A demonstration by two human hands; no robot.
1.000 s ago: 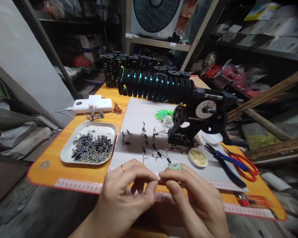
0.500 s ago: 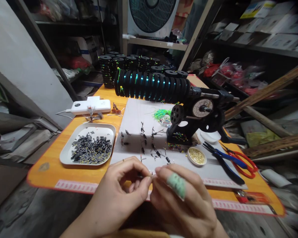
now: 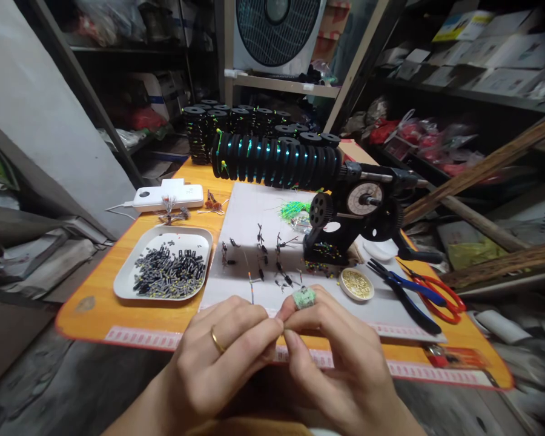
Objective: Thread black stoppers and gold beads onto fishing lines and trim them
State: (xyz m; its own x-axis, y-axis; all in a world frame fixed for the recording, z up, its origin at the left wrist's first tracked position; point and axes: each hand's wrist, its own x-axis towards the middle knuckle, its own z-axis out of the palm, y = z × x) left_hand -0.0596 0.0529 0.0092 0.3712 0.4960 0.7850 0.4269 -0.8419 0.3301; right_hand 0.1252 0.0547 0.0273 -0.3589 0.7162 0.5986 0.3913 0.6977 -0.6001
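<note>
My left hand (image 3: 231,351), with a gold ring, is closed, its fingertips pinched against those of my right hand (image 3: 331,351) at the table's front edge. Green tape (image 3: 304,298) wraps a finger of my right hand, which is also pinched closed. Whatever lies between the fingertips is too small to make out. A thin stem with orange marks (image 3: 251,284) stands up just beyond my left hand. Small black parts with wires (image 3: 261,249) are spread on the grey board (image 3: 236,206). A white tray (image 3: 120,284) of black and grey pieces sits to the left.
A black winding machine (image 3: 331,224) carries a row of black spools (image 3: 277,158). Stacked spools (image 3: 200,136) stand behind. On the right are a dish of gold bits (image 3: 356,284), blue-handled pliers (image 3: 404,290) and red-handled scissors (image 3: 449,300). A white power bank (image 3: 168,195) lies at the left.
My left hand has turned so its back and ring show, and its fingers have closed up. My right hand's taped finger has moved left and up. The orange-marked stem has come into clearer view.
</note>
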